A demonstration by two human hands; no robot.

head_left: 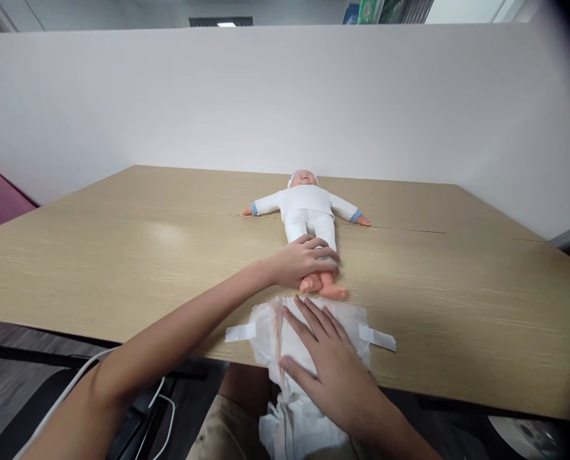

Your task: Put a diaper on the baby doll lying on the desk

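A baby doll (308,199) in a white outfit with blue cuffs lies on its back on the table, arms spread and head toward the wall. My left hand (305,260) is wrapped over its lower legs, and the bare feet stick out toward me below my fingers. Nearer to me, an unfolded white diaper (264,326) lies with its side tapes spread out, partly on the table and partly hanging over the front edge. My right hand (326,361) rests flat on the diaper with its fingers stretched out, covering much of its middle.
The doll and diaper are on a light wooden table (122,268) backed by a white partition (266,96). A pink surface (0,198) shows at the far left. White cables (167,409) hang below the front edge, beside my legs.
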